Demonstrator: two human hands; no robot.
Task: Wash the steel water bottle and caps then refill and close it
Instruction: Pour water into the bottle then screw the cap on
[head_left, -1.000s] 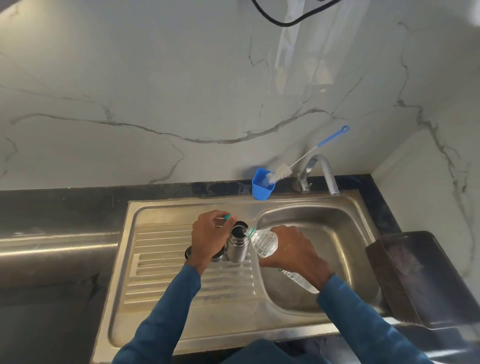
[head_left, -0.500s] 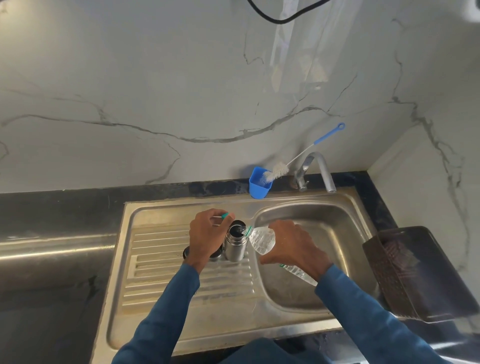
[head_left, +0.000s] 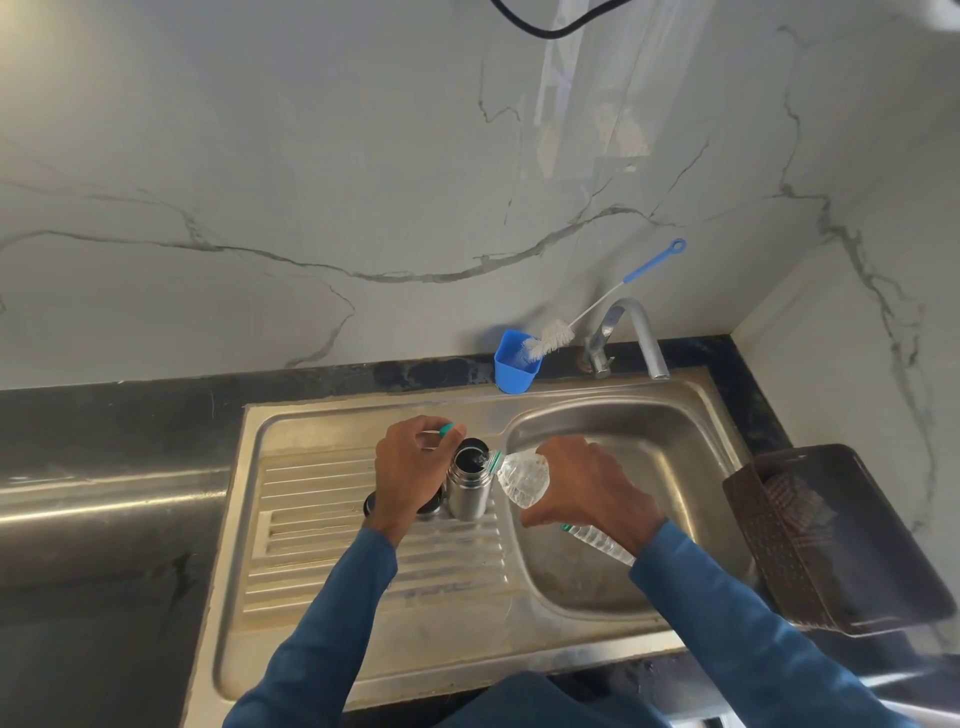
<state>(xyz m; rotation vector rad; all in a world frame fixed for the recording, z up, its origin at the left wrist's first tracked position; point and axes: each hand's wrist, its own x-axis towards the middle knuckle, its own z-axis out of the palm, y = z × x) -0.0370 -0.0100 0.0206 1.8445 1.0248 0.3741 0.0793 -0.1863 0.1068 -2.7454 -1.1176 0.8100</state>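
Note:
The steel water bottle (head_left: 469, 489) stands upright and uncapped on the ribbed drainboard (head_left: 332, 540) of the sink. My right hand (head_left: 587, 488) grips a clear plastic bottle (head_left: 523, 477) tipped with its neck at the steel bottle's mouth. My left hand (head_left: 415, 470) is just left of the steel bottle and pinches a small teal cap (head_left: 451, 429) between its fingertips. Dark caps (head_left: 428, 506) lie on the drainboard, partly hidden under my left hand.
A blue cup (head_left: 514, 371) holding a bottle brush (head_left: 550, 336) with a blue handle stands behind the sink, next to the tap (head_left: 636, 332). The basin (head_left: 675, 467) is to the right. A dark perforated basket (head_left: 831, 540) sits on the right counter.
The view has shifted slightly. Both hands and both bottles keep the same pose, with the plastic bottle still tipped at the steel bottle's mouth.

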